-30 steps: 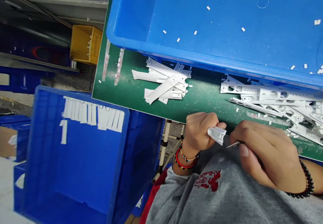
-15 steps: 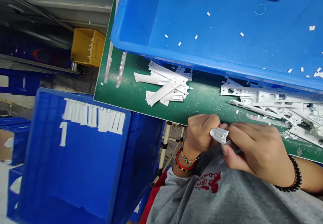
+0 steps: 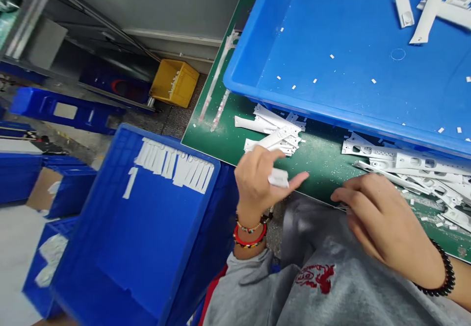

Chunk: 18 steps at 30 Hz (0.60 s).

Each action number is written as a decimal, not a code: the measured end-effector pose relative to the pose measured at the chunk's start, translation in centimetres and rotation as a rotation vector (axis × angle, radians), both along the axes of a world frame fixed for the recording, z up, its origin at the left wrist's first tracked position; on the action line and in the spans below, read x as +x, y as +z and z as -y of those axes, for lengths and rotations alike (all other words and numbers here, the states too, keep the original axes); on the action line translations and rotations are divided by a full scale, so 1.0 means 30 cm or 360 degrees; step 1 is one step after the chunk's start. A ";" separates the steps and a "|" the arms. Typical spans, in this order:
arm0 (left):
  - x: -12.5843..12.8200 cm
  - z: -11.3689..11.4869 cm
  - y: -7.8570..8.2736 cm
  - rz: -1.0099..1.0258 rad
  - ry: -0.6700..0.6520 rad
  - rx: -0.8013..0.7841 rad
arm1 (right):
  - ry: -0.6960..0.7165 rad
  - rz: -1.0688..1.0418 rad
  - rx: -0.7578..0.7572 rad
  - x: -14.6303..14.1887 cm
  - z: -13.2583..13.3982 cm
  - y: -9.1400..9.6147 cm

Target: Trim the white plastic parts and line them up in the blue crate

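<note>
My left hand [image 3: 254, 181] is over the table's front edge, thumb and index finger spread. A short end of a white plastic part [image 3: 278, 178] shows at its palm, held by the other fingers; the rest is hidden. Just beyond lies a small pile of white plastic parts [image 3: 274, 132]. My right hand [image 3: 386, 225] is closed at the table edge, apart from the left. A thin dark edge shows under its fingertips, too small to name. A larger heap of long white parts with holes [image 3: 419, 166] lies beyond it.
A large blue bin [image 3: 331, 109] stands on the green table [image 3: 316, 162], holding several white parts and small chips. At left, below the table, a deep blue crate [image 3: 121, 238] has white parts lined along one wall. A yellow box [image 3: 184, 83] sits farther back.
My hands have parted. The left has moved left with the white part, its thumb and index now spread; the right has drawn right, off the part. The view has shifted and tilted.
</note>
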State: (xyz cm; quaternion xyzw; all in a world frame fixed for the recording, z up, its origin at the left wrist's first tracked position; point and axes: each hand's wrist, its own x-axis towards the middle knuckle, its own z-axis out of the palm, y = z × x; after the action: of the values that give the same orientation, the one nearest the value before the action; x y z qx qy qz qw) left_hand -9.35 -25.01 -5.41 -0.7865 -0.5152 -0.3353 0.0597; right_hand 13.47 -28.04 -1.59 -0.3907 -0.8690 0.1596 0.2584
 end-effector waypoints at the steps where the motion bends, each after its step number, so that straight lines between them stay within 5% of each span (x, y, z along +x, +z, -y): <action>1: -0.038 -0.024 0.012 -0.0117 0.0022 -0.0078 | 0.0012 0.0027 0.0042 -0.014 -0.002 -0.007; 8: -0.115 -0.172 0.044 -0.0504 -0.0100 -0.0612 | -0.0006 0.0091 0.0141 -0.120 -0.026 -0.085; 18: -0.147 -0.255 0.014 -0.0588 -0.0171 -0.0750 | -0.0368 0.0213 0.0044 -0.132 -0.042 -0.134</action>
State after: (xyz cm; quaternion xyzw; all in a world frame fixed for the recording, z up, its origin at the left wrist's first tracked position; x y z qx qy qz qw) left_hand -13.76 -17.36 -5.00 -0.8524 -0.5169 -0.0606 -0.0496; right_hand 9.50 -26.79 -5.59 -0.4945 -0.8355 0.0902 0.2219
